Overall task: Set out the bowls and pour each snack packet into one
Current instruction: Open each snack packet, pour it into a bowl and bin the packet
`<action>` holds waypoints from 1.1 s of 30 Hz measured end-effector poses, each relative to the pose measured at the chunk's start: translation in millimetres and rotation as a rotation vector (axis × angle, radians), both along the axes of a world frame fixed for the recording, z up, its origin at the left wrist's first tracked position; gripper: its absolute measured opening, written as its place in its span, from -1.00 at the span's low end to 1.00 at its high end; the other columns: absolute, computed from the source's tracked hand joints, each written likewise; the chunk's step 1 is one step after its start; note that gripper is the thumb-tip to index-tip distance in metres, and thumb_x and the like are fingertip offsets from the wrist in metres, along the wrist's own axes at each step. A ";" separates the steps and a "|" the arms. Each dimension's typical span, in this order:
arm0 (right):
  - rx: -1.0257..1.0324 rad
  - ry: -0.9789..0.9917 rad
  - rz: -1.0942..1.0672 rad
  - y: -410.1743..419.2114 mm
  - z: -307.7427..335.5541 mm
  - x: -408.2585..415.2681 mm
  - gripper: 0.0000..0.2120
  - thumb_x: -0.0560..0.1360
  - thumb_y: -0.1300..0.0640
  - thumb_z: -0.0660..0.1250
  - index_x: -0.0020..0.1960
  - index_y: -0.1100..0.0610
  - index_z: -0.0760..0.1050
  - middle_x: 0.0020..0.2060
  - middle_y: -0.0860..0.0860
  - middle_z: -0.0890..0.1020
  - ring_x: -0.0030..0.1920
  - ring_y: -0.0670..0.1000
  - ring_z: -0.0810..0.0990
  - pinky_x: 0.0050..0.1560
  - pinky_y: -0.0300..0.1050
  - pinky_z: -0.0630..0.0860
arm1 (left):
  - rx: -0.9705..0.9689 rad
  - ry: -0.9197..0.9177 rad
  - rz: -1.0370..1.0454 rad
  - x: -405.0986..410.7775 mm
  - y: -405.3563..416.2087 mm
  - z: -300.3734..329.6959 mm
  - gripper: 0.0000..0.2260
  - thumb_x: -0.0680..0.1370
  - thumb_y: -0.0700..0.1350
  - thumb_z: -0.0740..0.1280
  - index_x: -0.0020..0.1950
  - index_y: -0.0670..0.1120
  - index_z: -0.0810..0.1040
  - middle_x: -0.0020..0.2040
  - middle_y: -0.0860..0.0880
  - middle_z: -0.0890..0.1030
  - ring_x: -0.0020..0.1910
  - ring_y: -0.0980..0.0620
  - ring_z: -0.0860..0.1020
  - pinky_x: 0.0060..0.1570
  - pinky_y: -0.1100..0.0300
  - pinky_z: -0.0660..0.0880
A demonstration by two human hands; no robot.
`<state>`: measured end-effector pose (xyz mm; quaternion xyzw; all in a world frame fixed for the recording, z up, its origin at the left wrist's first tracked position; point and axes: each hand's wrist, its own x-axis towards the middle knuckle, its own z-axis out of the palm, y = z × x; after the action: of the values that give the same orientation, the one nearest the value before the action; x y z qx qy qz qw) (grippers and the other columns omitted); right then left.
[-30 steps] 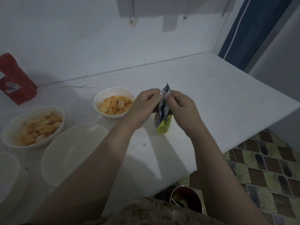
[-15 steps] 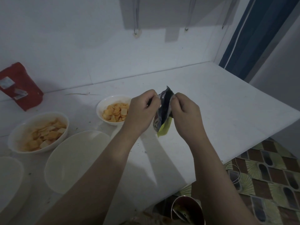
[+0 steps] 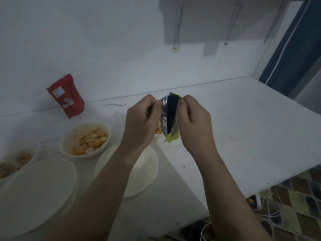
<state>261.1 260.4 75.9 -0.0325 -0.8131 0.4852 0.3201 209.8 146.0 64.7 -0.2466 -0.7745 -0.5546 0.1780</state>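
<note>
a small snack packet (image 3: 169, 117), silver inside with a yellow-green outer skin, is held upright in the air above a white counter (image 3: 243, 129), near the middle of the view. its top edge is pulled apart into an open mouth. the left hand (image 3: 140, 122) pinches the left lip of the packet with curled fingers and thumb; the right hand (image 3: 194, 121) pinches the right lip the same way. both forearms reach up from the bottom of the view and converge at the packet, knuckles facing the camera.

just behind the left hand, a bowl of orange snack pieces (image 3: 157, 132) is almost wholly hidden. directly below the hands sits an empty white bowl (image 3: 147, 171), partly covered by the left forearm. to its left stands a bowl of pale yellow chips (image 3: 85, 139), then a large empty white bowl (image 3: 36, 195) at the lower left, and another filled bowl (image 3: 15, 160) cut off by the left edge. a red packet (image 3: 66, 96) stands against the white wall at the back.

to the right of the hands the counter stretches bare to its front edge and far corner, with patterned floor tiles (image 3: 295, 197) beyond the edge.
</note>
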 end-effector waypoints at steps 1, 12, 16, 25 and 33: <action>-0.003 0.020 0.015 -9.3 4.6 -0.3 -0.68 0.64 0.22 0.13 -0.27 0.27 0.22 -0.45 -0.06 0.26 -0.42 -0.12 0.21 -0.43 -0.29 0.20 | 0.045 -0.030 -0.035 0.5 -9.3 4.2 -0.72 0.63 -0.17 0.22 -0.30 -0.08 0.35 -0.44 0.08 0.34 -0.42 0.17 0.31 -0.39 0.32 0.25; 0.046 0.113 0.142 -166.2 33.8 -7.8 -0.68 0.65 0.23 0.12 -0.27 0.23 0.24 -0.45 -0.08 0.27 -0.41 -0.12 0.26 -0.41 -0.29 0.21 | 0.103 -0.139 -0.158 -17.6 -179.6 18.4 -0.79 0.65 -0.06 0.17 -0.12 -0.12 0.43 -0.32 0.12 0.44 -0.32 0.18 0.39 -0.29 0.36 0.37; -0.002 0.098 0.222 -234.5 29.9 -7.9 -0.65 0.66 0.23 0.12 -0.30 0.10 0.22 -0.46 -0.14 0.31 -0.42 -0.16 0.27 -0.40 -0.33 0.22 | 0.042 -0.357 -0.040 -27.6 -251.1 9.4 -0.70 0.61 0.14 0.18 0.08 -0.09 0.41 -0.07 -0.03 0.54 -0.18 0.16 0.50 -0.36 0.47 0.42; -0.030 0.041 0.281 -336.1 8.1 -7.8 -0.68 0.65 0.10 0.08 -0.13 0.33 0.34 -0.29 0.21 0.44 -0.26 0.16 0.42 -0.29 0.02 0.37 | 0.145 -0.810 -0.063 -50.9 -369.8 -22.6 -0.32 0.38 0.49 0.16 0.10 -0.04 0.63 0.00 -0.11 0.70 0.02 -0.10 0.66 0.13 -0.09 0.54; -0.051 -0.076 0.215 -357.4 -4.7 -9.5 -0.67 0.67 0.04 0.07 -0.08 0.28 0.38 -0.19 0.22 0.50 -0.15 0.17 0.48 -0.18 0.10 0.45 | 0.275 -0.852 0.073 -68.8 -392.0 -33.6 -0.58 0.62 0.14 0.17 0.08 -0.17 0.62 -0.01 -0.19 0.68 0.00 -0.17 0.64 0.10 -0.18 0.56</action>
<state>251.6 -97.0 71.2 0.0287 -0.8108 0.5357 0.2342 141.0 -246.1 31.1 0.0571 -0.7059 -0.6980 -0.1061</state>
